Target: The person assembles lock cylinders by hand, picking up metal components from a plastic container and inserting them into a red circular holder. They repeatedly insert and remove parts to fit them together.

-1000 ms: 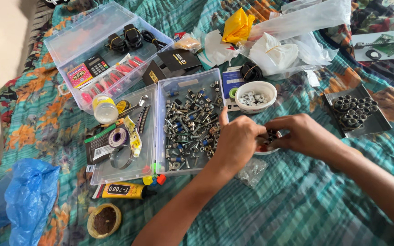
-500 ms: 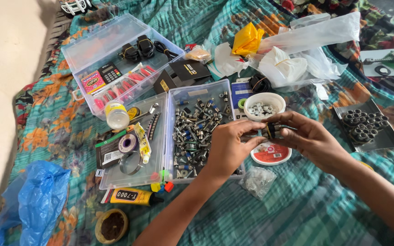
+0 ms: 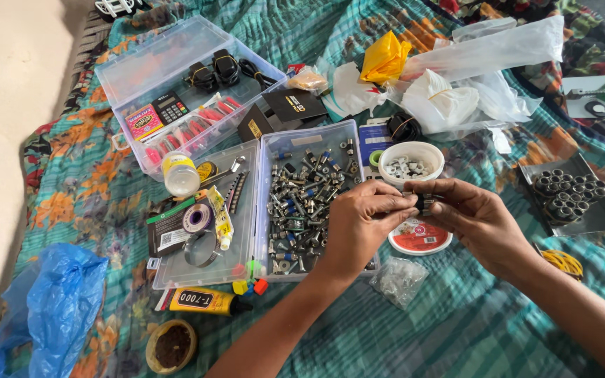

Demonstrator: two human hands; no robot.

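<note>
Looking at the biggest stuff first: everything sits on a teal floral bedspread [image 3: 456, 329], prob a bed or floor mat, w/ bare beige floor [image 3: 8, 140] along the left edge. Can't see more of the room than that.

Next down, a big clear lidded organiser box [image 3: 176, 91] at top left w/ black cables, a small calculator and red bits in it. A crumpled blue plastic bag [image 3: 43, 315] lies bottom left, white plastic bags [image 3: 470, 91] and a yellow one [image 3: 384, 59] up top. In the middle, an open clear tray [image 3: 302, 203] full of metal screws and connectors, its other half holding a solder reel, a ruler etc. A grey metal tray [image 3: 572, 196] of small rings sits off to the right.

Smaller: a white cup [image 3: 411, 164] of nuts just behind the hands, a red-and-white round lid [image 3: 420, 238] right under them, and a glue tube [image 3: 201, 301] near the bottom.

Smallest: the little dark part [image 3: 423, 203], held up above that lid. Left hand [image 3: 362, 224] and right hand [image 3: 477, 220] are both pinched onto it, fingertips meeting from either side, so both are closed on it. Too tiny to say exactly what it is.

My read: this is the fit/screw-together step, two bits being joined at the fingertips. Next move prob needs a steady pinch w/ one hand and a careful twist w/ the other, keeping it over the lid so nothing drops into the fabric.
</note>
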